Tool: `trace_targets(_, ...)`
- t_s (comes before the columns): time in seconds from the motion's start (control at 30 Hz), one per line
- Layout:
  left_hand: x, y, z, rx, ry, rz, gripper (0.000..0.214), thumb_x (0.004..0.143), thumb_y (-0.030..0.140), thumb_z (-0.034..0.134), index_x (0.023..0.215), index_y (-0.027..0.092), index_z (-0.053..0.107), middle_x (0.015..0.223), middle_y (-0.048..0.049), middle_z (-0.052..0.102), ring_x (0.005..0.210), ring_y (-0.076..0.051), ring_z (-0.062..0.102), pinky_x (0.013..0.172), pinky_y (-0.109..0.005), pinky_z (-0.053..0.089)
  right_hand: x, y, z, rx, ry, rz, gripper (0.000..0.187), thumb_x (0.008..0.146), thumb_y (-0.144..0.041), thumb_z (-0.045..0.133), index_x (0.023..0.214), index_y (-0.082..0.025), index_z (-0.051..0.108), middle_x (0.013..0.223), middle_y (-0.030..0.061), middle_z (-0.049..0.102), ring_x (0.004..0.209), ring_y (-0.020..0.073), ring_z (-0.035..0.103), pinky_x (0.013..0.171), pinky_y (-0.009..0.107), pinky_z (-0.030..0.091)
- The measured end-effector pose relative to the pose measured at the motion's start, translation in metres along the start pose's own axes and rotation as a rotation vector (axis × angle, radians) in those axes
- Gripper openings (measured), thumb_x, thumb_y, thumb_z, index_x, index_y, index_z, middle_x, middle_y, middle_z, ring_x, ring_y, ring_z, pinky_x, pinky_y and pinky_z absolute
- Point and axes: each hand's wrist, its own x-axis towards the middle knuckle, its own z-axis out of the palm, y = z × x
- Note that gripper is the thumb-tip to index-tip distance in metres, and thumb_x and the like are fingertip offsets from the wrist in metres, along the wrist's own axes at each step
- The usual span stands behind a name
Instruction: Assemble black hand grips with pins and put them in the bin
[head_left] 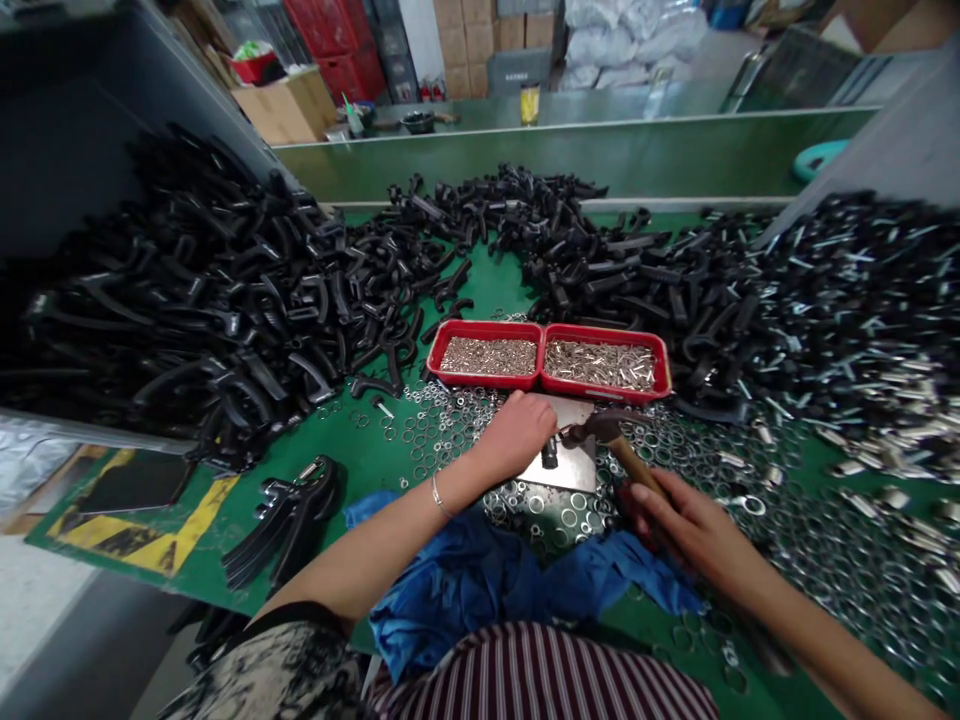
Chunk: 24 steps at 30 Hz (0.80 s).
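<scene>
My right hand (686,520) is wrapped round the wooden handle of a hammer (604,428). The hammer's head is over a metal plate (574,475), close beside a small black part (550,453). My left hand (525,430) is closed at the plate's left side, its fingertips at that black part. Just behind the plate stand two red trays: the left tray (484,381) contains tiny metal pieces, the right tray (600,391) small metal pins. Loose metal rings (570,518) lie around the plate. A blue cloth (480,580) is bunched in front of me.
Black curved plastic parts (285,300) are heaped at the left and back. More parts with metal pins (862,300) pile up on the right. Several black parts (289,510) lie together at the front left. A green ledge (450,165) crosses behind the table.
</scene>
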Motion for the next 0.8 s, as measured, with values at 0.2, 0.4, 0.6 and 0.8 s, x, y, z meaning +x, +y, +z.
trace_targets(0.2, -0.023, 0.01, -0.009, -0.13, 0.065, -0.114, 0.079, 0.08, 0.059, 0.068, 0.137, 0.011, 0.041, 0.126, -0.0181, 0.057, 0.113, -0.033, 0.053, 0.095, -0.047, 0.043, -0.004, -0.027, -0.009, -0.393, 0.166, -0.228, 0.037, 0.098, -0.052, 0.041, 0.123, -0.027, 0.052, 0.087, 0.0054, 0.07, 0.076, 0.0236, 0.066, 0.067, 0.032, 0.047)
trace_targets(0.4, -0.033, 0.011, -0.001, -0.282, 0.002, -0.16, 0.09, 0.078, 0.041, 0.077, 0.147, 0.015, 0.025, 0.129, -0.0192, 0.055, 0.12, -0.036, 0.053, 0.105, -0.051, 0.041, 0.02, -0.033, 0.004, -0.399, 0.113, -0.146, 0.029, 0.092, -0.052, 0.048, 0.086, -0.024, 0.054, 0.064, 0.0025, 0.062, 0.052, 0.0187, 0.056, 0.051, 0.03, 0.041)
trace_targets(0.6, -0.04, 0.019, -0.001, -0.314, 0.001, -0.18, 0.098, 0.074, 0.046, 0.08, 0.147, 0.01, 0.026, 0.134, -0.0237, 0.053, 0.126, -0.039, 0.05, 0.108, -0.054, 0.038, 0.021, -0.001, -0.007, 0.039, 0.056, 0.113, 0.046, 0.091, -0.068, 0.037, 0.099, -0.027, 0.056, 0.051, -0.0028, 0.049, 0.032, 0.0141, 0.037, 0.034, 0.03, 0.031)
trace_targets(0.8, -0.089, -0.05, -0.048, -0.382, 0.189, -0.464, 0.061, 0.092, 0.047, 0.057, 0.141, 0.015, 0.04, 0.125, -0.0142, 0.063, 0.12, -0.025, 0.056, 0.105, -0.04, 0.044, 0.035, 0.012, -0.035, -0.707, 0.466, -0.529, 0.028, 0.09, -0.05, 0.053, 0.104, -0.027, 0.062, 0.108, 0.0231, 0.065, 0.102, 0.0418, 0.06, 0.091, 0.06, 0.043)
